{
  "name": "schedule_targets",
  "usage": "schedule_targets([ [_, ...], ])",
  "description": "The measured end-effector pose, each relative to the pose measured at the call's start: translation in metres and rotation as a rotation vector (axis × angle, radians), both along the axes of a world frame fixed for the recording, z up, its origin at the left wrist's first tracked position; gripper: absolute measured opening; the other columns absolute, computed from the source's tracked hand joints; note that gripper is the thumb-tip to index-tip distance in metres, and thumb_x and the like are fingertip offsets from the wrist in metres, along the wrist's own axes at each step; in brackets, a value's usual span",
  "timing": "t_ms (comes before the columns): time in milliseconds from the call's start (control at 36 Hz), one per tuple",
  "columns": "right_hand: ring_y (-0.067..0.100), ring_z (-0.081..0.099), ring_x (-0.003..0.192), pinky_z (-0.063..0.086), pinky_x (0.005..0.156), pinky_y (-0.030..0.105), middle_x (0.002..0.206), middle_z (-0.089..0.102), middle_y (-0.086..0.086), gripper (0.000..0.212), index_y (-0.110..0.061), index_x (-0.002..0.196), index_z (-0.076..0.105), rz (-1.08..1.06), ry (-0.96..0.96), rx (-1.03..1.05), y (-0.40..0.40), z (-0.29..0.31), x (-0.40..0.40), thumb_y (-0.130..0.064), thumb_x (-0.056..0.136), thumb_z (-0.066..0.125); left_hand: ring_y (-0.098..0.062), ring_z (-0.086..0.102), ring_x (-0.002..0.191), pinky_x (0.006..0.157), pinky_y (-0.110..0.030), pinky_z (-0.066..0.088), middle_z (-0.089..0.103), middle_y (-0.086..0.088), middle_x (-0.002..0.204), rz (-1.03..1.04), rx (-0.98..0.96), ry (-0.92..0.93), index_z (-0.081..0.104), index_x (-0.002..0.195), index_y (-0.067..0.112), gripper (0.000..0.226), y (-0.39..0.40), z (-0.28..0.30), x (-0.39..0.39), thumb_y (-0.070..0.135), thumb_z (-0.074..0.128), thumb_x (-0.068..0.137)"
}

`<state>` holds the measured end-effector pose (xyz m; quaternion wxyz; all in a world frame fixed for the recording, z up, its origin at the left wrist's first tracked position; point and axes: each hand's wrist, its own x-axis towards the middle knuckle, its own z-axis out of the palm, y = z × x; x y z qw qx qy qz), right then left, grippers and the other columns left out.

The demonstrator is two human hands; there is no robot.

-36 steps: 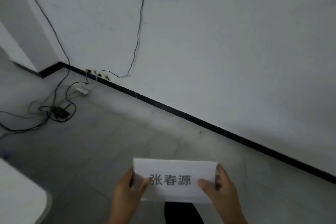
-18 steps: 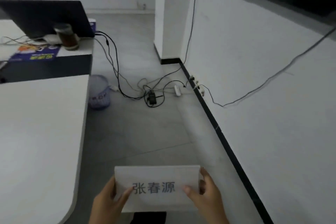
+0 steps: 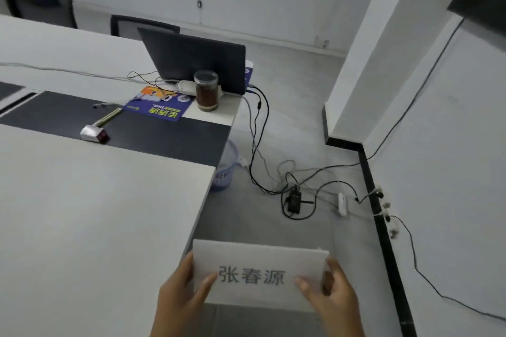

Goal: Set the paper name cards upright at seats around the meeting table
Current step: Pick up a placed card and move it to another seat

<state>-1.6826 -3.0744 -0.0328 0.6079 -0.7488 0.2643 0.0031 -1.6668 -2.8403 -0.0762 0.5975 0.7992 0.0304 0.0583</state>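
Card [image 3: 260, 273]: white paper, grey print.

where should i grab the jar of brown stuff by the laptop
Wrap the jar around its clear upright wall, just under the dark lid, coming from its front right: the laptop stands close behind and a white adapter crowds its left.
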Motion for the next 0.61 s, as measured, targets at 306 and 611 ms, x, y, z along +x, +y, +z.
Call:
schedule_targets([
  [306,-0.009,0.062,0.074,0.048,0.061,0.004,0.088,0.065,-0.017,0.062,-0.036,0.107,0.049,0.633,-0.058,0.032,0.049,-0.010,0.217,-0.003,0.062,0.077,0.025,0.055,0.076,0.069,0.005,0.042,0.057,0.051,0.075,0.690,-0.036,-0.049,0.050,0.081,0.070,0.053,0.015,0.001,0.090,0.034,0.080,0.057],
  [611,0.002,0.064,0.091,0.052,0.084,0.025,0.093,0.071,-0.012,0.061,-0.037,0.117,0.046,1.308,-0.068,0.012,0.169,-0.013,0.310,-0.026,0.065,0.077,0.023,0.055,0.074,0.063,0.009,0.037,0.063,0.041,0.072,1.306,-0.148,0.094,0.058,0.094,0.037,0.054,0.052,-0.002,0.105,0.049,0.074,0.044],
])
